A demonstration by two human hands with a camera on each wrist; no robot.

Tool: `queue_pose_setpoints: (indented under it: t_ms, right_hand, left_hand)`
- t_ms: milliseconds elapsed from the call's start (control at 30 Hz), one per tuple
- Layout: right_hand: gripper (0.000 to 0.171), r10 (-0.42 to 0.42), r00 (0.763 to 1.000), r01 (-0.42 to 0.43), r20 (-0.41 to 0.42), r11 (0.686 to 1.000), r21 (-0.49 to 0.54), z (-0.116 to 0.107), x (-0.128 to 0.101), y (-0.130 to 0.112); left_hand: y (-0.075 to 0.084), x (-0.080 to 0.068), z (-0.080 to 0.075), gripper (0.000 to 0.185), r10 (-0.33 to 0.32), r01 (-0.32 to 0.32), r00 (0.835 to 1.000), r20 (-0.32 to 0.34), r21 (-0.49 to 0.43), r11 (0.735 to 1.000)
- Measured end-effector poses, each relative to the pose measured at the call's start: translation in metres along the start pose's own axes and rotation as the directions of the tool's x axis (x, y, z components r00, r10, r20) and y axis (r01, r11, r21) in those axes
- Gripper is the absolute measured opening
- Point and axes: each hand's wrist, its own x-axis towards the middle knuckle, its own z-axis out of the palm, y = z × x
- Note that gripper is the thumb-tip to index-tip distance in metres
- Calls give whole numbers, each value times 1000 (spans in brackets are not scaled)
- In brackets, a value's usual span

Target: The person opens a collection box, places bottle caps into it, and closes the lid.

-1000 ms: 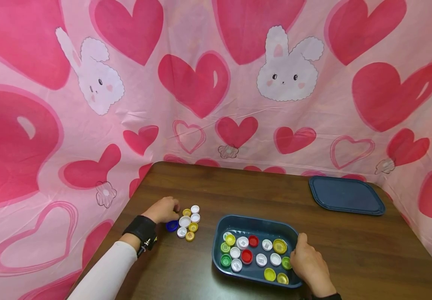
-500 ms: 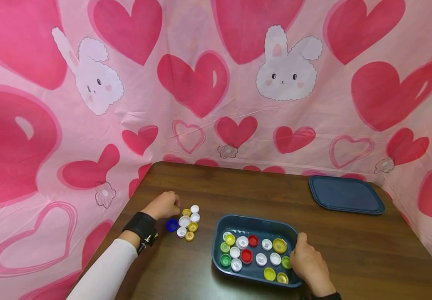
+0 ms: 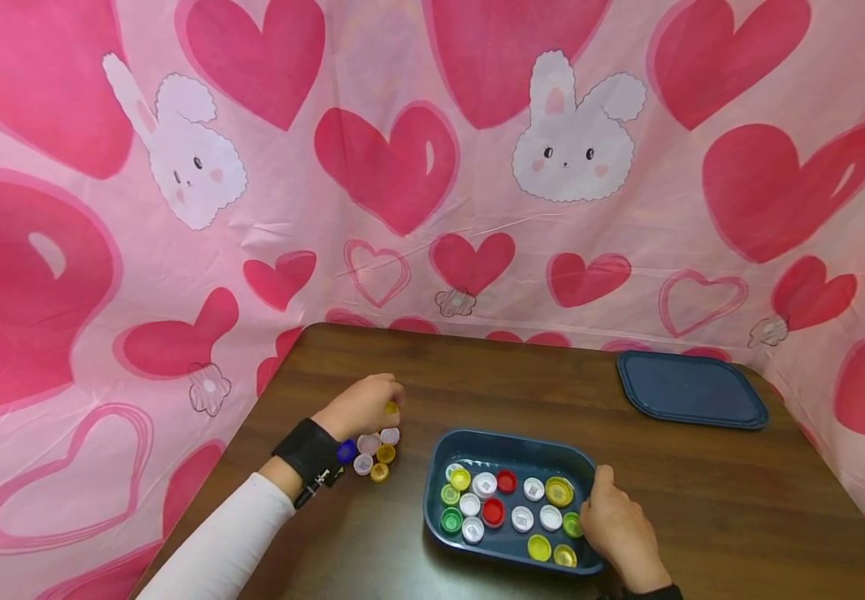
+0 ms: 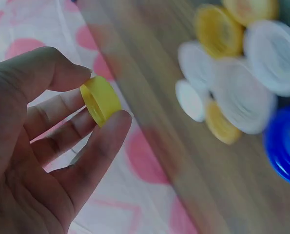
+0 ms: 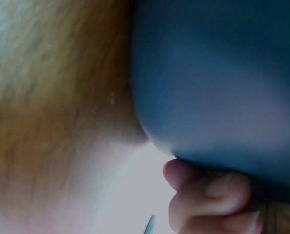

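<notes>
My left hand [image 3: 361,406] is raised over a small group of bottle caps on the wooden table. Between thumb and fingertips it pinches a yellow bottle cap [image 4: 101,101], held on edge in the left wrist view. Below lie a blue cap [image 4: 283,144], several white caps [image 4: 274,56] and yellow caps [image 4: 219,30], partly hidden by the hand in the head view. My right hand [image 3: 622,527] grips the right end of a dark blue basin [image 3: 511,439]; in the right wrist view its fingers [image 5: 208,202] curl against the basin's outer side. Several white, red, green and yellow caps lie inside.
A flat dark blue tray [image 3: 691,390] lies at the table's back right corner. The brown table [image 3: 462,367] meets a pink heart-and-rabbit cloth [image 3: 477,192] behind and at the left. Bare tabletop separates the loose caps from the basin.
My left hand has lifted from beside the blue cap and moved right, over the back of the group. The yellow cap now shows in its fingers. The right hand and basin stay put.
</notes>
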Motion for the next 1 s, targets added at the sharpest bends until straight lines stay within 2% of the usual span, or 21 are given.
queue_pose_setpoints:
  t_ms: [133,233,467,633,800,1000]
  right_hand:
    - [35,-2,1000,2,-1,1000,0,0,-1,0]
    - [34,-4,1000,4,-3,1000,1,0,-1,-1]
    - [35,-5,1000,5,-13,1000,0,0,-2,-1]
    - [34,3,1000,-3,-5,1000,-1,1,-2,-1]
    - [34,-2,1000,2,-13,1000,-4,1,-3,-2]
    - [35,10,1000,-10,-11,1000,-8,0,-3,-3]
  left_hand:
    - [26,4,-1,13,44,-43,999,32,-10,999]
    - [47,7,-1,14,104,-104,992,70,4,995]
    - [90,17,10,19,226,-235,961,161,39,971]
    - [112,22,19,21,261,-286,936,235,76,955]
    - [131,27,26,19,322,-365,895,308,93,926]
    - [148,31,38,19,402,-451,846,351,66,890]
